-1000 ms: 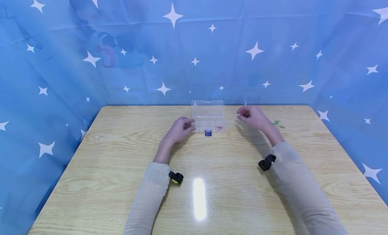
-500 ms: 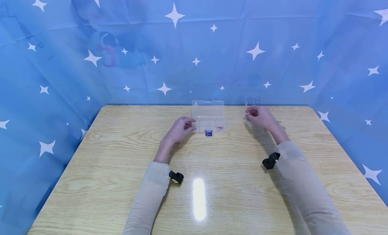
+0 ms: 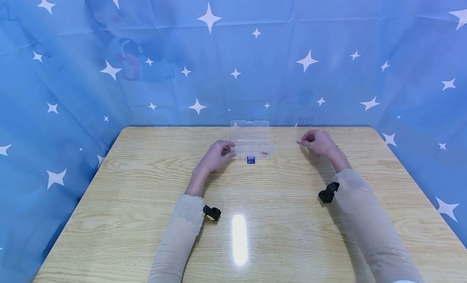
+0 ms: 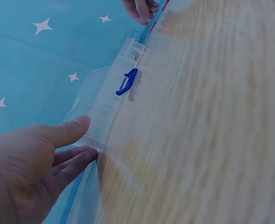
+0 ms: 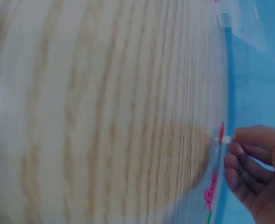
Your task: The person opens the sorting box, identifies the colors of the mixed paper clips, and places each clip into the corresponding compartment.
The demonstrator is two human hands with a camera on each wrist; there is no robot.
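Observation:
A clear plastic box (image 3: 249, 148) with its lid (image 3: 249, 131) raised stands near the table's far edge. Its blue latch (image 3: 251, 160) faces front; in the left wrist view this latch (image 4: 127, 82) sticks out toward the table. My left hand (image 3: 216, 156) holds the box's left end, thumb on one side and fingers on the other. Red paper clips (image 3: 264, 153) lie in the right compartment. To the right of the box, my right hand (image 3: 320, 144) pinches at one end of a red paper clip (image 5: 222, 133) with thumb and forefinger.
Beside the right hand lie more pinkish-red clips (image 5: 211, 191) and a green clip (image 5: 209, 217), largely hidden by the hand in the head view. The wooden table (image 3: 182, 242) meets a blue starred curtain (image 3: 233, 92) right behind the box.
My right hand has moved to the right, away from the box, and a red paper clip now shows at its fingertips. The left hand and the box have stayed put.

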